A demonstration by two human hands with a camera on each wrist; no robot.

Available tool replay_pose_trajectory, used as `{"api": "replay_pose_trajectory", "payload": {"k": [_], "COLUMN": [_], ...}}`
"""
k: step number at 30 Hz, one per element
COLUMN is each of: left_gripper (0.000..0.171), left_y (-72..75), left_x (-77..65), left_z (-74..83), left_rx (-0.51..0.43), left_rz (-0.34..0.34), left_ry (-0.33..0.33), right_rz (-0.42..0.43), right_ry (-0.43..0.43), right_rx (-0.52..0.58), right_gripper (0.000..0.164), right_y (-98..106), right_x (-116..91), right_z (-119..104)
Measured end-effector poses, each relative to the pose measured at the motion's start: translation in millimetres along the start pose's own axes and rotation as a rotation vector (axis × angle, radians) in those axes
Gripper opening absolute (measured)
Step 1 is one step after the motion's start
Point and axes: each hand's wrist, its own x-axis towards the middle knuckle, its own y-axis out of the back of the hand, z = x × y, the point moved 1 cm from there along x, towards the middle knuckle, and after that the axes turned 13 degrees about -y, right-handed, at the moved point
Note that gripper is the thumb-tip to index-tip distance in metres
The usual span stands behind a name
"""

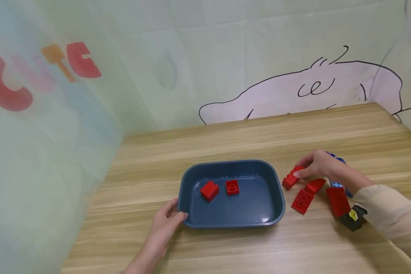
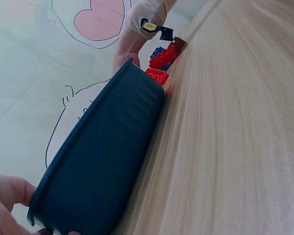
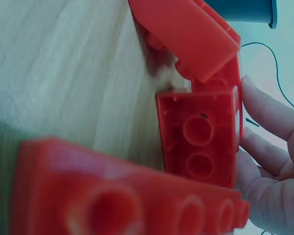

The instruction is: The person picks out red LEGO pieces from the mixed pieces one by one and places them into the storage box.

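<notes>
A dark blue tray [image 1: 233, 225] sits on the table with two red toy bricks in it, one tilted [image 1: 210, 191] and one with its hollow underside up [image 1: 232, 187]. My left hand [image 1: 166, 220] grips the tray's left end, thumb over the rim. Just right of the tray, my right hand [image 1: 316, 166] pinches a long red toy brick [image 1: 290, 179] between thumb and fingers. Nearer to me lie an upturned red brick [image 1: 302, 201] and a sloped red one [image 1: 316, 185]. In the right wrist view, red bricks partly cover the right fingers [image 3: 269, 110].
Under the right forearm lies another red brick [image 1: 338, 201], with blue pieces [image 1: 336, 158] partly hidden behind the arm. A black device [image 1: 353, 217] is strapped at the right wrist. Behind the wooden table [image 1: 150, 152] hangs a printed curtain [image 1: 178, 76].
</notes>
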Motion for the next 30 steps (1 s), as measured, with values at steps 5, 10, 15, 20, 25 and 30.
{"api": "replay_pose_trajectory", "payload": {"k": [5, 10, 15, 20, 25, 30], "left_gripper": [0.055, 0.056, 0.056, 0.055, 0.055, 0.055], "left_y": [-0.6, -0.5, -0.4, -0.6, -1.2, -0.9], "left_x": [-0.5, -0.6, -0.8, -1.4, -2.1, -2.4], "left_z": [0.0, 0.3, 0.8, 1.1, 0.4, 0.7], "left_rx": [0.002, -0.003, -0.009, -0.004, -0.008, -0.016], "left_rz": [-0.002, -0.002, 0.000, 0.003, 0.004, -0.001], "left_ry": [-0.007, -0.009, -0.010, -0.015, -0.026, -0.033], "right_rz": [0.007, -0.019, -0.068, -0.092, -0.062, -0.026], "right_ry": [-0.022, -0.037, -0.020, 0.012, 0.027, 0.008], "right_rx": [0.039, 0.056, 0.043, 0.028, 0.015, -0.016], "right_gripper": [0.047, 0.049, 0.049, 0.046, 0.045, 0.058], "right_y": [-3.1, -2.3, -2.1, -3.3, -4.3, -8.3], "right_x": [-0.6, -0.2, 1.5, 1.5, 1.2, -2.4], "right_z": [0.9, 1.8, -1.1, -5.7, -10.1, -13.5]}}
